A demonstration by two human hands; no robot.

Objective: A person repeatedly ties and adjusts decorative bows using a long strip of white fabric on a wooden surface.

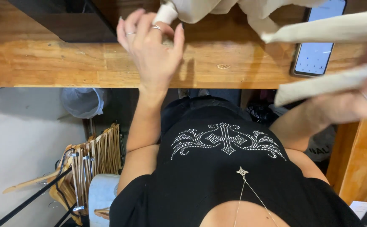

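Ringed fingers (137,25) of the left hand (152,50), spread and slightly curled, pinched a fold of cream cloth (200,8) at the top centre of the frame, thumb and fingertips closing on its rolled corner. The right hand (360,101), blurred at the right edge, gripped the same cloth where it ran in two pale bands (331,29) across the upper right; how its fingers stood could not be told through the blur.

The cloth hung above a wooden worktop (65,63) spanning the upper part of the picture, its bulk running off the top edge. A smartphone (316,54) with a lit screen lay on the worktop in the upper right, partly under the cloth bands. A dark box-like object (65,21) sat on the wood in the upper left.

Below the worktop's edge, the person's black top with a studded cross design (227,141) filled the lower centre, a thin necklace with a star pendant (242,171) hanging over it. A cluster of wooden clothes hangers (91,164) stood in the lower left, beside a lined waste bin (82,103) under the worktop. A second wooden surface (360,159) showed at the lower right.
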